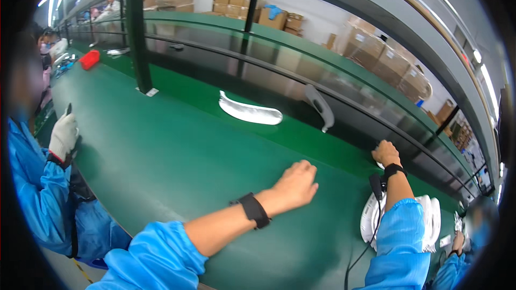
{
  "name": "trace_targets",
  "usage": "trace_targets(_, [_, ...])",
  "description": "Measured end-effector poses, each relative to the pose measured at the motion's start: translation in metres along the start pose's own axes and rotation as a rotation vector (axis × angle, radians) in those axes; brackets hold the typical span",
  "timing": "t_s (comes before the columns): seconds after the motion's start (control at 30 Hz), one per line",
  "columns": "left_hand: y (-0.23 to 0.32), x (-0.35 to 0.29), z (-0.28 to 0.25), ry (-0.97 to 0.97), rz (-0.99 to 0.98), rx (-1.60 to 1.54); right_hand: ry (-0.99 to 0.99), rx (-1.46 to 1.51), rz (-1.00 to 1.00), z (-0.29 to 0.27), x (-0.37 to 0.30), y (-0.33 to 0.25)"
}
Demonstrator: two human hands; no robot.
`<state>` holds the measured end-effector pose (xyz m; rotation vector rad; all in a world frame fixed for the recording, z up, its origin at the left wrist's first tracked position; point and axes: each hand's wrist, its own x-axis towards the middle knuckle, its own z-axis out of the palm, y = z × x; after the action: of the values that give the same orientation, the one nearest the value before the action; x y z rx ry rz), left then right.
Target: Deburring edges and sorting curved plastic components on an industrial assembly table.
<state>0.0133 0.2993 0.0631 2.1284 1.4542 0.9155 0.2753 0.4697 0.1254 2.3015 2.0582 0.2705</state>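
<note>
My left hand (294, 185) hovers over the green work surface, fingers curled in loosely and thumb a little apart; nothing shows in it. Farther right, my right hand (387, 154) reaches to the far side with its fingers closed. A sliver of a white part (380, 166) peeks out under that hand; most of it is hidden. Beneath my right forearm stands a row of curved white plastic parts (371, 217). A curved, shiny white part (250, 113) lies alone beyond my left hand. Right of it, a grey curved shape (321, 108) shows against the dark panel.
A green post (138, 37) and a long rail (301, 78) border the far side. A black cable (371, 241) hangs by my right arm. A co-worker's gloved hand (64, 134) is at left, another person's hand (458, 240) at right. A red bin (90, 59) sits far left.
</note>
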Motion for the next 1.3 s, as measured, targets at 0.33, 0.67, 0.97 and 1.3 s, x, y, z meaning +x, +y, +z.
trace_targets(0.33, [0.023,-0.018,0.03,0.136,0.223,0.329,0.172,0.035,0.0,-0.028,-0.019,0.025])
trace_targets(0.67, [0.089,-0.117,-0.071,0.011,0.166,-0.339,-0.609,1.04,-0.416,-0.147,-0.224,-0.02])
trace_targets(0.97, [0.099,-0.272,-0.031,-0.299,-0.447,-1.35,-0.247,1.107,-0.273,-0.09,-0.344,-0.067])
trace_targets(1.3, [0.065,-0.29,0.008,-0.096,-0.544,-1.143,0.216,2.019,-0.23,-0.045,-0.444,-0.123])
